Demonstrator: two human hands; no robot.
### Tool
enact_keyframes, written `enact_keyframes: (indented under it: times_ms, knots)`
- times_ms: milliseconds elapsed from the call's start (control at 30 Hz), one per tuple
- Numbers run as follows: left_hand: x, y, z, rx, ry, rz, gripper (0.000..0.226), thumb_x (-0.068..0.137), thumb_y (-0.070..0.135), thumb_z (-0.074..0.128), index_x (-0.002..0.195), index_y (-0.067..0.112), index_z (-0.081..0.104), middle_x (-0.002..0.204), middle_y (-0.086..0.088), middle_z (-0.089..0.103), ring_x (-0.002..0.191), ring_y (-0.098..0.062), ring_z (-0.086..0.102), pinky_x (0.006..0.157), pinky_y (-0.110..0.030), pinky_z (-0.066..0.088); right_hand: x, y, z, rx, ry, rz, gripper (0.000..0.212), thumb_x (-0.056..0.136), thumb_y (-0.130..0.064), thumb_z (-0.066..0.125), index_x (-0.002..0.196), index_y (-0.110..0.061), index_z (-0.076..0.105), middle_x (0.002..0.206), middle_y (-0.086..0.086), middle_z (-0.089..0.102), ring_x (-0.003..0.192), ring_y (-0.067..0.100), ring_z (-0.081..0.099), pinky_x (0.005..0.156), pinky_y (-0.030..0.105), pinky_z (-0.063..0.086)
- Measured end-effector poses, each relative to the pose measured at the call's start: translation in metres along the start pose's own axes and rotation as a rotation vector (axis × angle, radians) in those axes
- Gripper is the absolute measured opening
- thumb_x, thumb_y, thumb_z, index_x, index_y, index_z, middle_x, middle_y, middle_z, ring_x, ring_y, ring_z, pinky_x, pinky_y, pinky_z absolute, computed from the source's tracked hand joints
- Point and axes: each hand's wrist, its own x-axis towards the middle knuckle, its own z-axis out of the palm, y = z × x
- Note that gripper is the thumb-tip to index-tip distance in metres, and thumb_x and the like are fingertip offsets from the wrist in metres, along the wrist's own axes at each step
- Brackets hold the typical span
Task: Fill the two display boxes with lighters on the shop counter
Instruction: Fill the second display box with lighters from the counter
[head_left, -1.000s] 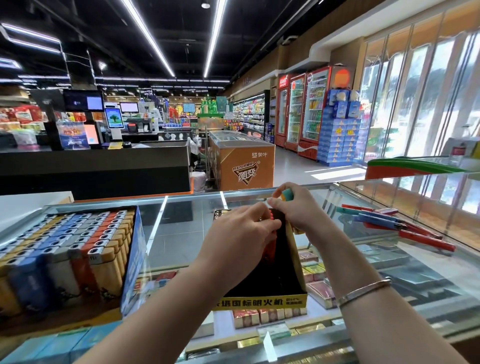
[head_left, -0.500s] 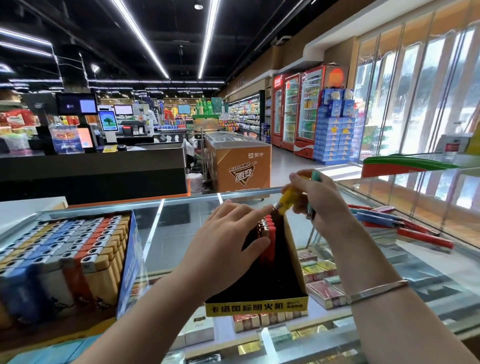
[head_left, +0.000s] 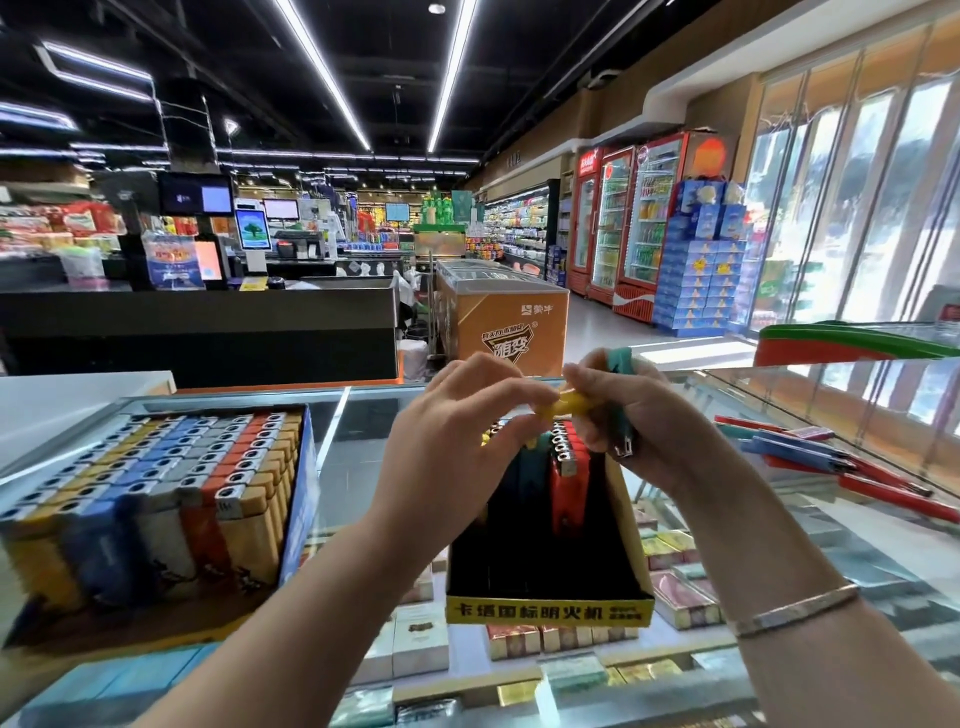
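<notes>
Full box (head_left: 156, 499) left of part-filled box (head_left: 550, 561) on counter (head_left: 363, 467)

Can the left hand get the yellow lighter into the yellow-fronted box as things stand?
Probably yes. The left hand pinches the yellow lighter right above the open-topped yellow-fronted box, whose near part looks unfilled. The right hand also grips that lighter and would have to let go first.

orange chest freezer (head_left: 511, 325), red drink fridges (head_left: 631, 223), black checkout counter (head_left: 208, 327)
</notes>
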Motion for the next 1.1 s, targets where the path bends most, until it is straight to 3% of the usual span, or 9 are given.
enact_keyframes:
  times_ms: [100,233,333,400,500,667,933,1100]
  knots:
    - [0.004,0.000,-0.005,-0.098,0.048,-0.112,0.015,0.083,0.021,0.063,0.096,0.015,0.069,0.097,0.005,0.064,0.089,-0.013,0.063,0.076,-0.030,0.054,0.001,0.002,0.002,-0.024,0.021,-0.004,0.018,0.079,-0.021,0.060,0.079,-0.006,0.050,0.058,0.007,0.058,0.036,0.014,0.051,0.035,0.019,0.041]
    - [0.012,-0.003,-0.017,-0.284,0.088,-0.347,0.018,0.085,0.015,0.061,0.094,0.031,0.060,0.089,0.013,0.066,0.083,0.000,0.063,0.075,-0.010,0.048,0.004,0.001,-0.005,-0.065,0.299,-0.175,0.014,0.092,-0.012,0.051,0.078,-0.009,0.055,0.064,0.005,0.065,0.052,0.019,0.059,0.046,0.025,0.049]
    - [0.017,-0.009,-0.029,-0.330,-0.027,-0.423,0.023,0.084,0.014,0.063,0.089,0.036,0.061,0.081,0.016,0.068,0.079,0.001,0.063,0.073,-0.010,0.048,0.006,0.003,-0.011,-0.279,0.448,-0.192,0.021,0.096,-0.010,0.044,0.078,-0.011,0.056,0.071,0.006,0.065,0.069,0.021,0.060,0.068,0.032,0.050]
    - [0.019,-0.012,-0.036,-0.342,-0.156,-0.440,0.022,0.081,0.015,0.066,0.086,0.036,0.064,0.079,0.015,0.070,0.079,-0.002,0.064,0.074,-0.012,0.050,0.008,0.006,-0.009,-0.404,0.409,-0.118,0.022,0.097,-0.013,0.042,0.081,-0.010,0.057,0.078,0.008,0.065,0.073,0.021,0.060,0.073,0.033,0.047]
    - [0.018,-0.015,-0.040,-0.315,-0.348,-0.440,0.017,0.079,0.018,0.069,0.086,0.034,0.068,0.081,0.015,0.070,0.078,-0.005,0.065,0.072,-0.016,0.052,0.009,0.012,-0.003,-0.479,0.317,-0.024,0.019,0.096,-0.014,0.044,0.085,-0.007,0.058,0.080,0.009,0.063,0.073,0.020,0.060,0.067,0.027,0.047]
    - [0.013,-0.016,-0.041,-0.158,-0.566,-0.388,0.015,0.078,0.019,0.071,0.083,0.033,0.069,0.075,0.013,0.068,0.070,-0.002,0.063,0.069,-0.020,0.054,0.008,0.014,0.002,-0.526,0.321,0.034,0.013,0.093,-0.014,0.050,0.084,-0.010,0.059,0.073,0.007,0.063,0.067,0.019,0.058,0.060,0.027,0.045]
    - [0.013,-0.010,-0.043,0.056,-0.647,-0.247,0.014,0.080,0.021,0.070,0.094,0.023,0.073,0.082,0.018,0.063,0.072,-0.001,0.061,0.074,-0.026,0.054,0.008,0.015,0.003,-0.542,0.328,0.037,0.010,0.092,-0.015,0.052,0.084,-0.012,0.057,0.075,0.007,0.061,0.066,0.016,0.058,0.058,0.023,0.043]
    - [0.014,-0.011,-0.043,0.133,-0.622,-0.208,0.015,0.080,0.023,0.071,0.095,0.024,0.073,0.074,0.026,0.053,0.068,0.007,0.055,0.066,-0.004,0.042,0.009,0.015,0.003,-0.569,0.330,0.032,0.009,0.091,-0.014,0.054,0.083,-0.012,0.057,0.072,0.006,0.060,0.061,0.013,0.056,0.049,0.016,0.043]
